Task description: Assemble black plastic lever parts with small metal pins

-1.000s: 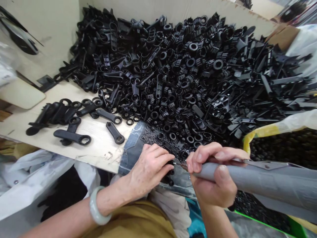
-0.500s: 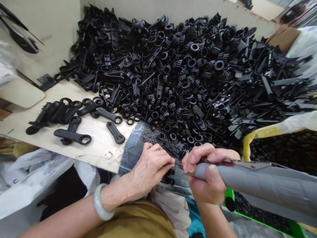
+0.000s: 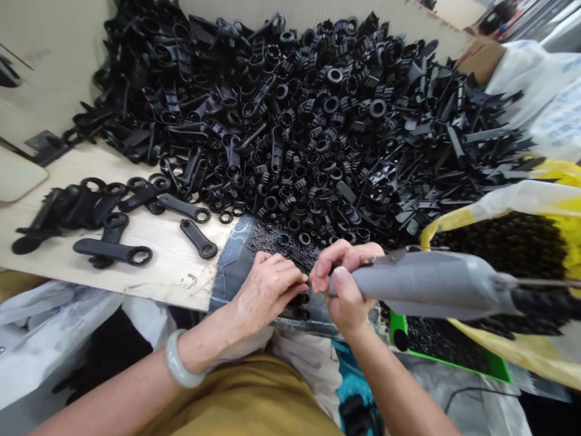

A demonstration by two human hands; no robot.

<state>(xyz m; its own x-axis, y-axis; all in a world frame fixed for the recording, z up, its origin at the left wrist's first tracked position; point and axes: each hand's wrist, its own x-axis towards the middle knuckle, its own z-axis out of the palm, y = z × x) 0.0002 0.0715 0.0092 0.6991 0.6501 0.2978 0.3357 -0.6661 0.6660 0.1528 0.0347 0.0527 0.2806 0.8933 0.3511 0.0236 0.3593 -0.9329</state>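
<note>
My right hand (image 3: pixel 347 284) is wrapped round a grey electric screwdriver (image 3: pixel 422 281), which lies nearly level and points left. Its tip end meets the fingers of my left hand (image 3: pixel 272 284). The left fingers are pinched together at that spot, and what they hold is hidden behind them. Just below them a black plastic part (image 3: pixel 303 306) with rounded ends shows in part. Both hands are over a denim cloth (image 3: pixel 232 257) at the table's front edge. Small dark pieces (image 3: pixel 267 241) lie scattered on the cloth beyond the hands.
A large heap of black plastic parts (image 3: pixel 290 121) fills the back. Several black arm-shaped pieces (image 3: pixel 113 249) lie on the pale board (image 3: pixel 181 284) at left. At right stand a green tray (image 3: pixel 481 376) of small black pieces and a yellow-edged bag (image 3: pixel 563 233) of dark pieces.
The view has shifted right, so everything appears further left. The screwdriver's rear end and cord are now visible. The right hand still grips the tool, and the left fingers remain pinched at its tip.
</note>
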